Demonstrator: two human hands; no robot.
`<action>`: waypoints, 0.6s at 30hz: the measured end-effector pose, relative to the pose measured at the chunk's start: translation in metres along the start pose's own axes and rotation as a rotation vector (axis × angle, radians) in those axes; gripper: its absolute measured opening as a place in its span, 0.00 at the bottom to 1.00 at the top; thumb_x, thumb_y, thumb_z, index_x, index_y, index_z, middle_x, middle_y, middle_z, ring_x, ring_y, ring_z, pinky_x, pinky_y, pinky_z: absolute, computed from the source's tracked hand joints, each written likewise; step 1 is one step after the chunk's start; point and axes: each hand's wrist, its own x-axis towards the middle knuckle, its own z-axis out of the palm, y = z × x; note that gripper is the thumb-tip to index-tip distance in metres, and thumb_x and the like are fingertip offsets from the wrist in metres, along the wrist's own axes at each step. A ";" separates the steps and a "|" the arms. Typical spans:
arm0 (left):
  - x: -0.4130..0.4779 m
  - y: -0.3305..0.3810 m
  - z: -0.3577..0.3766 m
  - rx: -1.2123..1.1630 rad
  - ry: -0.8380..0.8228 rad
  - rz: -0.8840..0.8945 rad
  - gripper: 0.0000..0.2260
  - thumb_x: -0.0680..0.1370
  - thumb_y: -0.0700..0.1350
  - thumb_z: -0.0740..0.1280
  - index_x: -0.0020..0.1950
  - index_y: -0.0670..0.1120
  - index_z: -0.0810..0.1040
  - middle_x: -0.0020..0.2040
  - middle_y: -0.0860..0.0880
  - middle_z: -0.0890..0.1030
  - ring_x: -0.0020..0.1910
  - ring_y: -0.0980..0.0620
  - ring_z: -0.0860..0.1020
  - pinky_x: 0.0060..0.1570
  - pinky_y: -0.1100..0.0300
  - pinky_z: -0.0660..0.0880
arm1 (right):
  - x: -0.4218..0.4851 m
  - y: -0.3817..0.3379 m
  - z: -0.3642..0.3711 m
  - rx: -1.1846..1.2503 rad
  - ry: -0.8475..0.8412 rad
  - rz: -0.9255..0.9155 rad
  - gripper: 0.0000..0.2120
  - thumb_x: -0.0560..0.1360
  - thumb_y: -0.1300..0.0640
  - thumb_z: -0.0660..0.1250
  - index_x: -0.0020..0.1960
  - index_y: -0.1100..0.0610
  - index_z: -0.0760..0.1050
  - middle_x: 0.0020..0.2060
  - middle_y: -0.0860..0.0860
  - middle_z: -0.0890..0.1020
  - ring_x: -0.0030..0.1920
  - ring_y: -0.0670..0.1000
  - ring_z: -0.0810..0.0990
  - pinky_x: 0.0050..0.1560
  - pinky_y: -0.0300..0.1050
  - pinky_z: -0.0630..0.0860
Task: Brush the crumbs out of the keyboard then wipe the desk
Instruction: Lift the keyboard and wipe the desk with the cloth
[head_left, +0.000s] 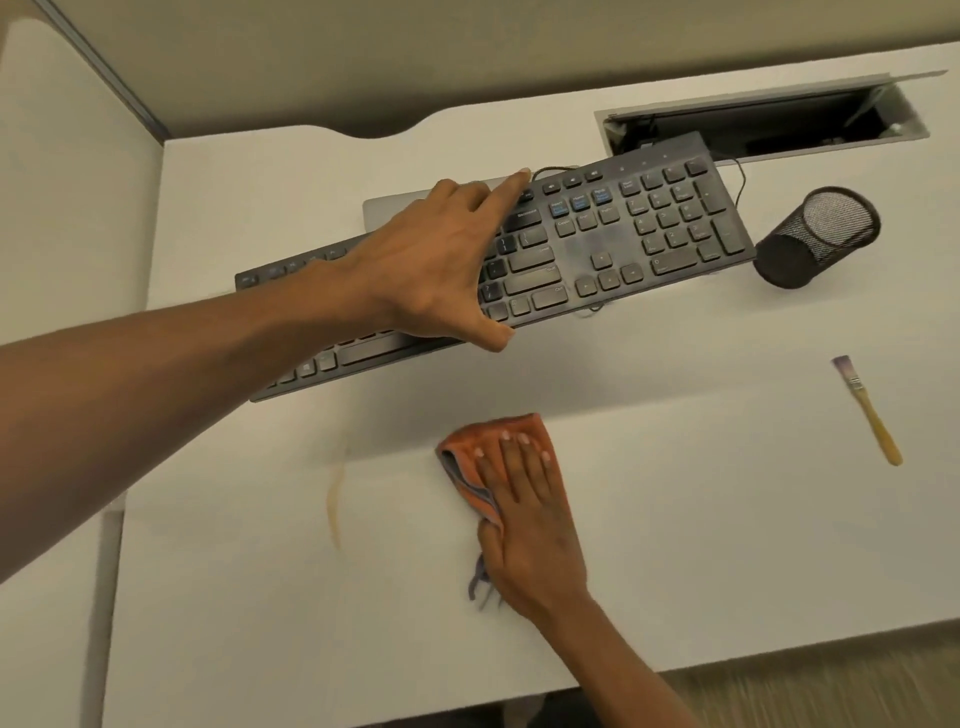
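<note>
The left grip (431, 265) is spread across the middle of the black keyboard (597, 244) and holds it: the thumb is hooked at the near edge and the forefinger is stretched to the far edge. The keyboard is set at a slant across the back half of the white desk (727, 545), and a broad shadow is cast on the desk below its near edge; whether it is lifted clear cannot be told. The right grip (524, 514) is laid flat, fingers straight and together, on an orange cloth (467, 441), which is pressed to the desk in front of the keyboard and well apart from it. A grey fold of the cloth is seen by the thumb. A brownish streak (335, 504) is seen on the desk to the left of the cloth. A small brush (867, 410) with a wooden handle is left lying on the desk far to the right, touched by neither grip. A black mesh cup (815, 239) is found just beside the keyboard's right end. Behind the keyboard a flat grey slab (395, 208) is partly covered by it, and a cable hatch (753, 124) in the desk is seen open.
</note>
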 end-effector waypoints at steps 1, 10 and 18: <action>-0.001 -0.002 -0.001 0.007 -0.001 -0.002 0.64 0.66 0.72 0.74 0.88 0.47 0.42 0.78 0.39 0.67 0.73 0.41 0.67 0.68 0.46 0.70 | 0.015 -0.007 0.003 0.006 -0.008 -0.010 0.36 0.81 0.51 0.55 0.85 0.48 0.43 0.84 0.51 0.50 0.84 0.53 0.46 0.83 0.57 0.47; -0.016 -0.023 -0.006 0.051 0.013 -0.029 0.64 0.64 0.74 0.70 0.88 0.46 0.43 0.74 0.40 0.70 0.68 0.42 0.69 0.66 0.43 0.74 | 0.152 -0.068 0.010 0.083 -0.302 -0.286 0.28 0.83 0.34 0.40 0.81 0.40 0.45 0.83 0.44 0.55 0.83 0.45 0.47 0.82 0.44 0.39; -0.037 -0.031 0.003 0.062 0.013 -0.045 0.64 0.66 0.74 0.71 0.88 0.46 0.42 0.75 0.40 0.69 0.69 0.42 0.69 0.68 0.43 0.73 | 0.160 -0.107 0.047 -0.116 -0.642 -0.730 0.35 0.82 0.34 0.41 0.84 0.50 0.54 0.84 0.46 0.55 0.83 0.46 0.49 0.83 0.47 0.44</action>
